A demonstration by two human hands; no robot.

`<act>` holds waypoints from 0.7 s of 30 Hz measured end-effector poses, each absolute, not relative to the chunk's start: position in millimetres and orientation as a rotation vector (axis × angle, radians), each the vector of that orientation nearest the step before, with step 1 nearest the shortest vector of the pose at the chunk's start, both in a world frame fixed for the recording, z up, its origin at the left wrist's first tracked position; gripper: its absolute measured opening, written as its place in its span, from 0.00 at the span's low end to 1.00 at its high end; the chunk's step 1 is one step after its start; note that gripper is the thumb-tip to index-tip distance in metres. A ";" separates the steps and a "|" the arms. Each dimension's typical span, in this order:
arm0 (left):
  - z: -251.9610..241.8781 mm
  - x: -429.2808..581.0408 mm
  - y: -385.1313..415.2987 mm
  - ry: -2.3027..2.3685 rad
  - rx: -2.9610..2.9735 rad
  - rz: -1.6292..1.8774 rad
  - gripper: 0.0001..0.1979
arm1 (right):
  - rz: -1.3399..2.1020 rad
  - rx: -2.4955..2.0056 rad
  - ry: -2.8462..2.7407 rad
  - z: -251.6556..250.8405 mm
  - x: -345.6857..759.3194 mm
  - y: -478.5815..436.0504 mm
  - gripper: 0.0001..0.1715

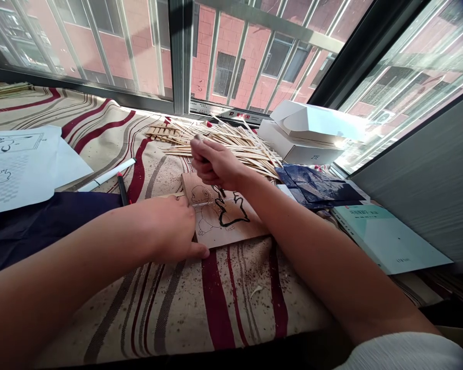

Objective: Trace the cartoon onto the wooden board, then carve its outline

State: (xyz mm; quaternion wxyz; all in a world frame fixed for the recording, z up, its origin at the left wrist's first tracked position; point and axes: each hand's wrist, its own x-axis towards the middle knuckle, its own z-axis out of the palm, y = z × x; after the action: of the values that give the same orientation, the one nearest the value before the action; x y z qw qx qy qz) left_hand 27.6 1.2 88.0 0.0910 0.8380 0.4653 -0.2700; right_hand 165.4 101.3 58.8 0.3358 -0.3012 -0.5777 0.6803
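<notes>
A thin wooden board (204, 237) lies on the striped cloth, with a cartoon creature outlined on it and a thick black outline on its right half. My left hand (173, 223) grips the board's left edge, its thumb at the near corner and its fingers curled at the far side. Above the board's far part, my right hand (218, 163) is closed in a fist. It seems to hold a slim tool, mostly hidden by the fingers, so its kind cannot be made out.
Behind the board lies a heap of thin wooden sticks (247, 146). A white box (304, 136), dark blue sheets (316, 182) and a pale green book (389, 239) are on the right. Drawn paper sheets (19, 164) and a black marker (122, 189) lie left. Shavings dot the cloth (193, 308).
</notes>
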 end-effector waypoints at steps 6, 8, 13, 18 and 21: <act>87.3 24.8 1.6 1.374 2.495 -0.770 0.40 | 1.608 -0.717 -1.566 63.3 173.3 101.2 0.24; 87.0 24.4 2.3 1.376 2.494 -0.754 0.40 | 1.657 -0.662 -1.580 60.5 170.1 99.9 0.24; 87.1 24.6 4.0 1.371 2.496 -0.756 0.40 | 1.649 -0.663 -1.415 51.5 159.6 98.6 0.26; 87.0 25.9 4.0 1.380 2.488 -0.742 0.40 | 1.651 -0.720 -1.332 49.3 149.4 97.0 0.26; 87.8 26.8 3.3 1.391 2.482 -0.757 0.41 | 1.625 -0.757 -1.299 49.8 147.4 97.3 0.25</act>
State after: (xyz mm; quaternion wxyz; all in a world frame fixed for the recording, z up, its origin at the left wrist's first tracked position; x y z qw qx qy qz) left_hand 26.8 3.3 87.8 0.0984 0.8389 0.4702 -0.2559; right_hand 147.4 97.3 49.8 0.4475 -0.3056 -0.5248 0.6565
